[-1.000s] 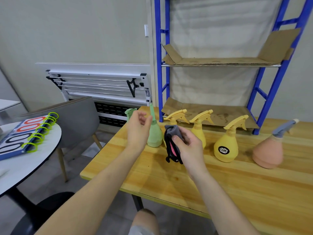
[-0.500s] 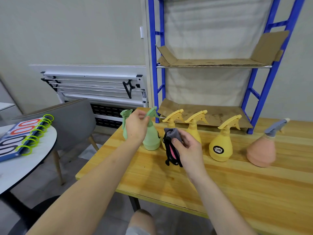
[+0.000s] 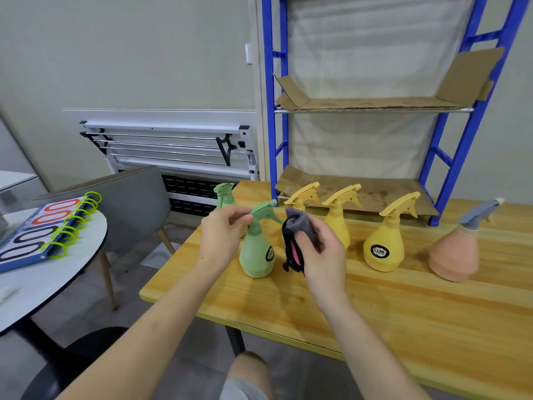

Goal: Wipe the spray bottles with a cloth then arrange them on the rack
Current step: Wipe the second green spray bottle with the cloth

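Two bare forearms reach over a wooden bench (image 3: 375, 313). The right hand (image 3: 323, 252) grips a bunched grey and black cloth (image 3: 297, 238), fingers curled round it. Just left, the left hand (image 3: 223, 238) pinches the trigger head of a green spray bottle (image 3: 258, 252) standing on the bench. Farther right stand yellow bottles (image 3: 383, 249) and a pink bottle (image 3: 454, 255). Behind them rises a blue rack (image 3: 441, 145) with cardboard-lined shelves.

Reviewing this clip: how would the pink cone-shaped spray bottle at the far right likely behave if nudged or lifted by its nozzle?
The pink spray bottle has a wide flared base resting on the wooden table, so it probably resists tipping. Its smooth plastic likely slides rather than rolls. The narrow neck under the grey trigger head seems a workable grip; its fill level cannot be seen, so weight is uncertain.
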The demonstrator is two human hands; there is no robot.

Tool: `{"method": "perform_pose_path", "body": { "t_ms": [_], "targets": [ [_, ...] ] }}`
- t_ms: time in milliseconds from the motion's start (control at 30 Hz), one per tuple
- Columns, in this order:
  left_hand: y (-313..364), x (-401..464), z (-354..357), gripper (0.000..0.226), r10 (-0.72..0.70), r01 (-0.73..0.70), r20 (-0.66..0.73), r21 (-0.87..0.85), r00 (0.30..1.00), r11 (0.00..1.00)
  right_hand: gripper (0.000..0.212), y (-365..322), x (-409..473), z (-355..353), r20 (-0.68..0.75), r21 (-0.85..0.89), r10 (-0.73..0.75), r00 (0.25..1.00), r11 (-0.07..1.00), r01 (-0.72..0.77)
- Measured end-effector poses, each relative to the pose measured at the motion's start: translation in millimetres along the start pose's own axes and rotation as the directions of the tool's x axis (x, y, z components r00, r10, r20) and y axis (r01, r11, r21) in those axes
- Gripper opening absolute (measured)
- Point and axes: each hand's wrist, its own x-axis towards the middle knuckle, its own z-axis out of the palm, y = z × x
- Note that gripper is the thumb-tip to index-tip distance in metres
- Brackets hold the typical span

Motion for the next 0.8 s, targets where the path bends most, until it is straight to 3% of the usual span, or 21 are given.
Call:
{"method": "perform_pose_path", "body": {
  "t_ms": [133, 367, 500, 567, 667, 800],
  "targets": [
    [2.0, -13.7, 9.6, 0.021, 0.028, -0.019, 0.064, -0.142, 0.998, 0.990, 0.039, -15.5, 7.4, -4.9, -0.074, -0.147, -0.221, 0.973, 0.967, 0.208],
    [-2.1, -27.7, 23.5, 0.028, 0.059, -0.027, 0.115, -0.258, 0.992, 0.966, 0.037, -24.3, 22.7, -14.2, -0.012, -0.446, -0.569, 0.822, 0.739, 0.505],
    [-14.5, -35.8, 26.8, 0.046, 0.018, 0.099, 0.285, -0.392, 0.958, 0.914, 0.036, -3.3, 6.1, -15.1, -0.017, -0.528, -0.597, 0.802, 0.687, 0.500],
    [-19.0, -39.0, 31.0, 0.041, 0.022, 0.119, 0.342, -0.386, 0.940, 0.915, 0.037, 5.3, 0.3, -11.9, -0.011, -0.557, -0.621, 0.784, 0.655, 0.511],
    [-23.7, -40.0, 37.3, 0.029, 0.052, 0.073, 0.343, -0.342, 0.938, 0.937, 0.034, 6.6, 1.5, -3.5, 0.093, -0.583, -0.690, 0.718, 0.547, 0.601],
    [-23.9, -41.5, 39.9, 0.031, 0.079, 0.025, 0.338, -0.294, 0.938, 0.956, 0.033, 18.5, 10.6, 5.4, 0.218, -0.637, -0.633, 0.742, 0.484, 0.600]
  ]
}}
